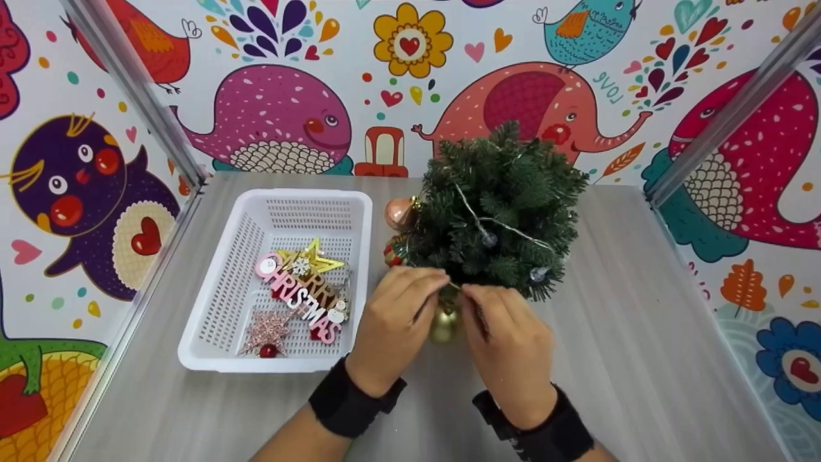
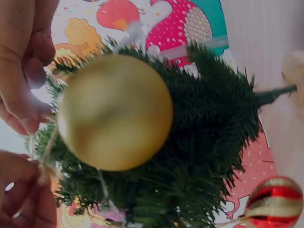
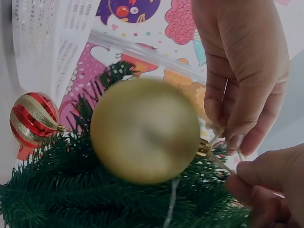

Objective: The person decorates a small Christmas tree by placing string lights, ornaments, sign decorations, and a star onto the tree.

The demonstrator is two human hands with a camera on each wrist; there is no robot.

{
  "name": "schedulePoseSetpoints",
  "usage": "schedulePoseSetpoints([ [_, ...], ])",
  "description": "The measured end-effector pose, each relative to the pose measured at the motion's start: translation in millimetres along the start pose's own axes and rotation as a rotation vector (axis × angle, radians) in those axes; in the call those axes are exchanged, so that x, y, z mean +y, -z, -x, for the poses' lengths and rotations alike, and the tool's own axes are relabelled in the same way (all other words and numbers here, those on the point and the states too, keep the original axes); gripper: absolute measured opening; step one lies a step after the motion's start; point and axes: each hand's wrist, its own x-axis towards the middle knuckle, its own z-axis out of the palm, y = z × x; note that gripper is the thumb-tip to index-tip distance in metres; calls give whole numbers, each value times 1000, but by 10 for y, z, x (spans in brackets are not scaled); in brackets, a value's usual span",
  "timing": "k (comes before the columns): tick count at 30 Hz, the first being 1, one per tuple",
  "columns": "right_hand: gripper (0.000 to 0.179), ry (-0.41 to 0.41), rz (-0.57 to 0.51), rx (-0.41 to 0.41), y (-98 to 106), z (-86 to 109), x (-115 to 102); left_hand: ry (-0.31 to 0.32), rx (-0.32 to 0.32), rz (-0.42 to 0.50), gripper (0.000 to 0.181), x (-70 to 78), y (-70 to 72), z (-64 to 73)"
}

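Note:
A gold bauble point(image 1: 444, 326) hangs by its string in front of the small green Christmas tree point(image 1: 507, 212). My left hand point(image 1: 397, 321) pinches one side of the string between thumb and fingertips. Across a short gap, my right hand point(image 1: 510, 346) pinches the other side. The right wrist view shows the gold cap point(image 3: 203, 147) with the string point(image 3: 221, 164) spread between both hands. In the left wrist view, the bauble covers part of the branches behind it. A red-and-gold striped bauble point(image 3: 34, 119) hangs on the tree's left side.
To the left stands a white plastic basket point(image 1: 192, 350) with a Merry Christmas sign point(image 1: 301, 295), a gold star point(image 1: 315, 258) and a pink glitter star point(image 1: 268, 330). A pink ornament point(image 1: 399, 213) hangs on the tree, and light wire point(image 1: 513, 234) crosses it. Patterned panels enclose the table.

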Motion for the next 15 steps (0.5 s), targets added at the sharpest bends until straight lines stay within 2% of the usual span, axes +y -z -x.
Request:
schedulePoseSetpoints([
  [2,15,-3,17,-15,-21,10,21,37,-19,-17,21,-15,-21,9],
  [4,12,8,30,-25,-40,28,45,60,-24,-26,21,-25,-43,37],
  [7,4,32,46,-19,-74,75,82,73,-13,-32,22,-22,-66,100],
  [10,4,54,59,-9,-104,136,117,85,-7,-36,24,-7,-85,176],
  [15,10,75,48,8,-148,240,164,163,-28,46,25,24,-136,294],
])
